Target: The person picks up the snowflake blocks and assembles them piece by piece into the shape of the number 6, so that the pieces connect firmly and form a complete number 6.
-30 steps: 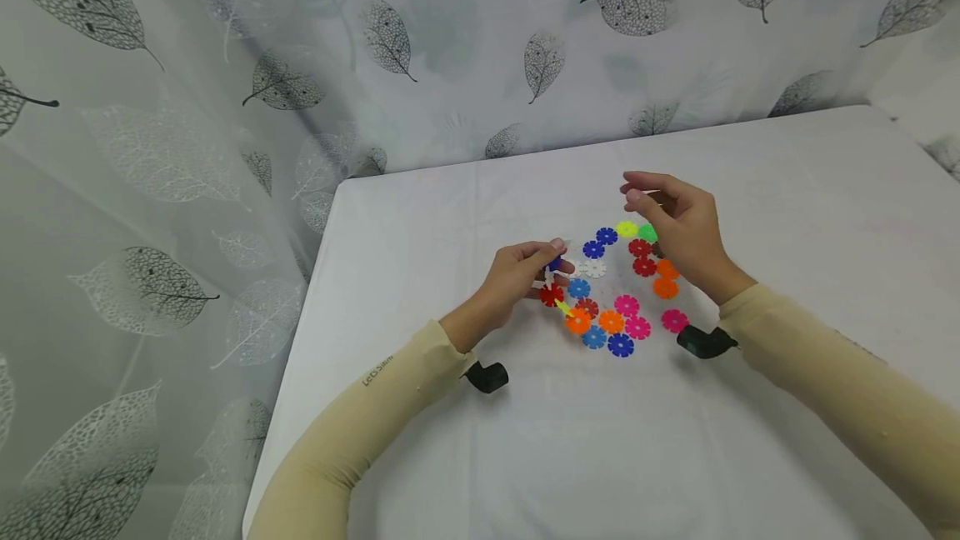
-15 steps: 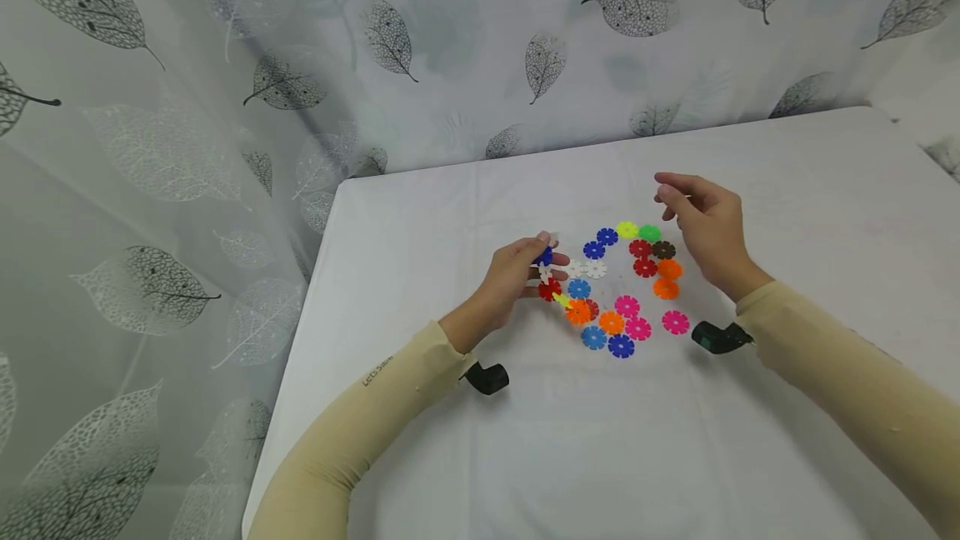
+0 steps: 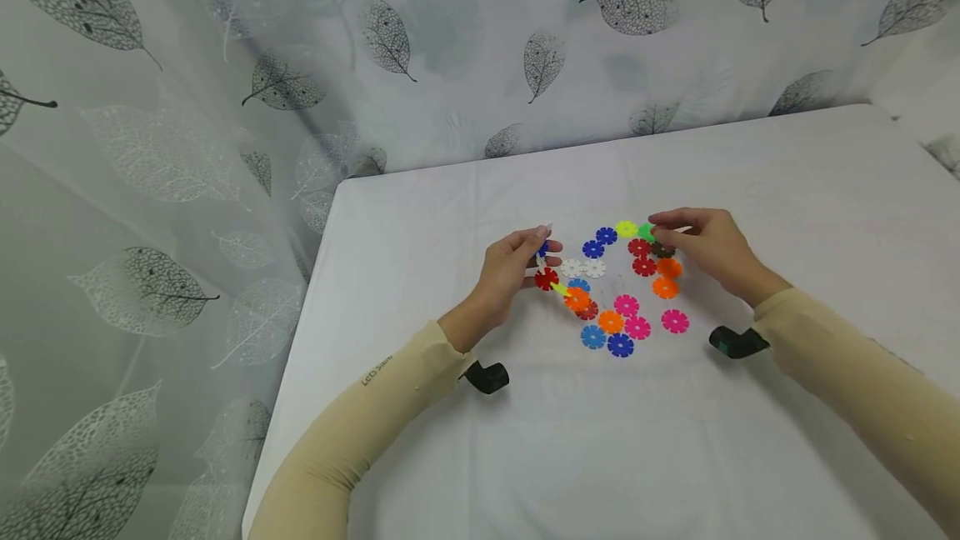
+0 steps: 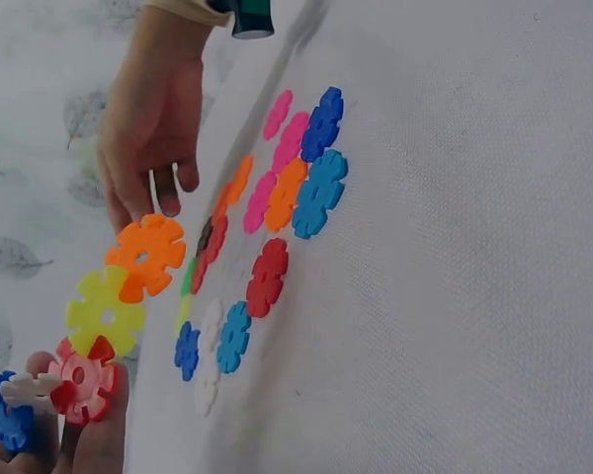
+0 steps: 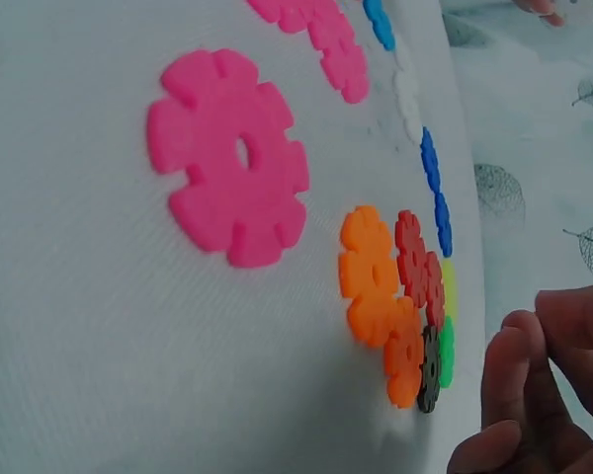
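Note:
My left hand (image 3: pixel 504 273) holds a chain of slotted plastic flower discs above the table, thumb and fingers pinching its upper end. In the left wrist view a blue disc (image 4: pixel 13 425), a white disc (image 4: pixel 28 389), a red disc (image 4: pixel 84 383), a yellow disc (image 4: pixel 104 314) and an orange disc (image 4: pixel 146 257) are joined along it. Over the far right of the loose discs is my right hand (image 3: pixel 716 250), fingers bent loosely, nothing visible between them. Its fingertips hover close to a green disc (image 3: pixel 646 232) and a dark brown disc (image 3: pixel 662 249); contact cannot be told.
Several loose discs lie flat on the white tablecloth (image 3: pixel 570 440), among them a lone pink disc (image 3: pixel 675 322), orange discs (image 3: pixel 665 287) and a dark blue disc (image 3: pixel 620 346). A leaf-patterned curtain (image 3: pixel 465 48) hangs behind the table.
My right hand first moved right, away from the discs, then came down toward the green and brown ones. My left hand has lifted the chain slightly, up and left.

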`<state>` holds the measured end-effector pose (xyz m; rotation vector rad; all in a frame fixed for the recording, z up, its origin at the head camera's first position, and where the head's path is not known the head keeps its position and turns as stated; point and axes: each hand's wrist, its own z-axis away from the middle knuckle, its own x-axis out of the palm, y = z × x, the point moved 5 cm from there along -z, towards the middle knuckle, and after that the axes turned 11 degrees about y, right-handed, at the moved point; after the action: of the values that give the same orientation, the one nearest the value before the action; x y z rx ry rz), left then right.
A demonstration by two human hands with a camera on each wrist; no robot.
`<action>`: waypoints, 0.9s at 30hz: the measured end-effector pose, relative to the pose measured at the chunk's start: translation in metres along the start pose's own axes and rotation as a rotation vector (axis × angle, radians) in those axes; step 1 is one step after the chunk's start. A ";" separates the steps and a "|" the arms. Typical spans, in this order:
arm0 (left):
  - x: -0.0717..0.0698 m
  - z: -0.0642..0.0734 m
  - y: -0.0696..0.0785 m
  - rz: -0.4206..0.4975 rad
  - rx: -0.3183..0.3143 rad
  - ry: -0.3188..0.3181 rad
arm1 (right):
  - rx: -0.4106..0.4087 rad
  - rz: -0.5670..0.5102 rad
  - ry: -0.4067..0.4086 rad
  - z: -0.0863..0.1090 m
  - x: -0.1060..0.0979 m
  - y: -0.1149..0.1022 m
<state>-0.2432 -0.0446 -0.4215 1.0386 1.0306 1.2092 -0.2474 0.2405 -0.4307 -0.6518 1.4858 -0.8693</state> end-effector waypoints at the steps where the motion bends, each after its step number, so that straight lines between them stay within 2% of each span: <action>1: 0.000 0.000 0.000 0.003 0.003 0.003 | 0.009 0.031 -0.034 0.000 0.001 0.002; 5: 0.001 0.001 0.000 0.017 0.010 0.003 | 0.012 0.162 -0.125 -0.001 0.004 0.009; 9: 0.002 0.001 0.000 0.043 0.028 0.009 | -0.003 0.250 -0.162 -0.001 0.006 0.011; 11: 0.002 0.000 0.000 0.043 0.056 0.019 | 0.000 0.270 -0.169 -0.001 0.007 0.011; 15: 0.002 0.000 0.001 -0.017 0.171 0.042 | 0.005 0.298 -0.167 0.001 0.008 0.010; 19: 0.002 0.002 0.004 -0.133 0.325 0.051 | -0.013 0.317 -0.163 0.004 0.010 0.008; 22: 0.002 0.005 0.007 -0.209 0.409 0.051 | -0.023 0.318 -0.164 0.005 0.011 0.006; 24: 0.002 0.006 0.009 -0.231 0.436 0.049 | -0.027 0.317 -0.169 0.004 0.013 0.005; 27: 0.003 0.008 0.009 -0.236 0.441 0.052 | -0.036 0.310 -0.184 0.003 0.016 0.004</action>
<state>-0.2375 -0.0416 -0.4111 1.1842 1.4584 0.8371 -0.2453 0.2295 -0.4429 -0.4966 1.3920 -0.5310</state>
